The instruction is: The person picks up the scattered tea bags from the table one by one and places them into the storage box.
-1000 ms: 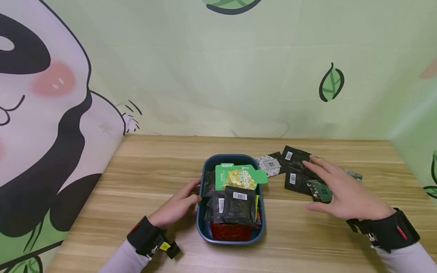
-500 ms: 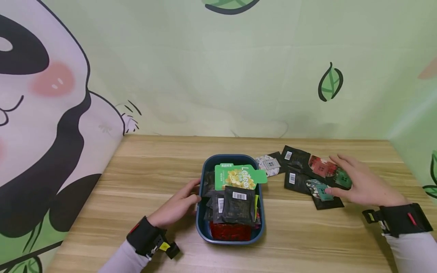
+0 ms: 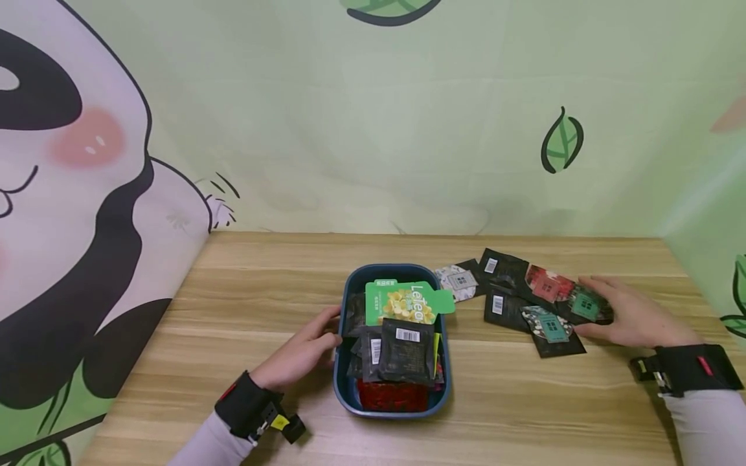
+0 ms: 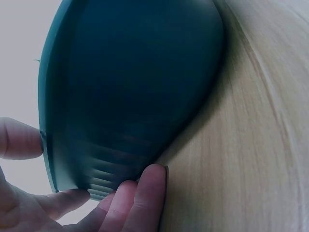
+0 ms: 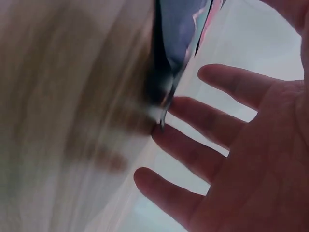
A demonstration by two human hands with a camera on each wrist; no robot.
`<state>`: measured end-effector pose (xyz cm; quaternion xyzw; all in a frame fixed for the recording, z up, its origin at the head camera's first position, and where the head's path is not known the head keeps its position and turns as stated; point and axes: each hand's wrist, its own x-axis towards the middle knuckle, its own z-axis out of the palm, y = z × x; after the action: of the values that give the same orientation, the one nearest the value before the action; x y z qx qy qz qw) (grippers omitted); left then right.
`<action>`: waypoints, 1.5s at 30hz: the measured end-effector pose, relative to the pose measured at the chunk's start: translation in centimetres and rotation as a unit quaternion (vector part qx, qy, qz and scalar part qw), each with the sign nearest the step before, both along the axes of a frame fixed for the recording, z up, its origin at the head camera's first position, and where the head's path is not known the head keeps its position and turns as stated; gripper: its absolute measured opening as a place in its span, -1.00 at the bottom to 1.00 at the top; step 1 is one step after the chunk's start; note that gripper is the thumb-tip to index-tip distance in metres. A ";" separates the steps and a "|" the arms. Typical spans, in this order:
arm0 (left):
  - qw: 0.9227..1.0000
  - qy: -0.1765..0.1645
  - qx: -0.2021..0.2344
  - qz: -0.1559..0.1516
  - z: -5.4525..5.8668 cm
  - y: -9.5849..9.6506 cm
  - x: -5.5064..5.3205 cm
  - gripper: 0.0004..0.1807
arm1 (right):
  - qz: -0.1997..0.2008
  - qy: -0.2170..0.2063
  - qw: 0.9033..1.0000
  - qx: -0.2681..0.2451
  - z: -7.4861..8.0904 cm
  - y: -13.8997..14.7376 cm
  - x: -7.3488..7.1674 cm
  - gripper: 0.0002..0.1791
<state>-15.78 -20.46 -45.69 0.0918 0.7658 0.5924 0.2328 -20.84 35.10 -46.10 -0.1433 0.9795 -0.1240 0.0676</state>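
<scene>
Packet pickup appears to be the step in hand. Right hand (image 3: 638, 317) is at the right end of a loose group of packets on the table (image 3: 495, 401), touching the green-label packet (image 3: 585, 305). Its fingers are spread apart, with no firm grip showing; the thumb lies near the teal-label packet (image 3: 552, 329). Left hand (image 3: 297, 357) rests against the left side of the bin (image 3: 350, 395), fingers touching its outside and not clamped, apparently to steady it.

Red-label packet (image 3: 546, 285) lies just left of the green-label packet. Two barcoded packets, one rear (image 3: 502, 268) and one front (image 3: 504, 309), lie farther left. Inside the bin, a green card (image 3: 402, 304) overhangs the right rim; a black packet (image 3: 406, 353) lies in front of it, above a red pack (image 3: 392, 396).

Next move, as judged: close the right fingers and thumb on the green-label packet, then lift straight up to avoid dragging its neighbours. Keep the left hand on the bin.
</scene>
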 end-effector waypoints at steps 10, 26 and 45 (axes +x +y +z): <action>1.000 -0.009 0.004 0.006 -0.3 0.0 0.2 -0.32 | -0.003 0.019 1.000 0.016 0.0 0.2 0.3 0.16; 1.000 -0.005 0.003 0.008 -0.1 0.1 0.0 -0.31 | -0.009 0.052 0.997 0.051 0.5 0.2 0.0 -0.27; 1.000 -0.008 0.005 0.009 0.1 0.1 0.0 -0.32 | 0.059 0.195 0.979 0.020 2.0 -0.3 0.4 -0.67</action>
<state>-15.77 -20.32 -45.56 0.0807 0.7619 0.5989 0.2333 -20.42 34.80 -44.13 -0.2212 0.9660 -0.0701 -0.1141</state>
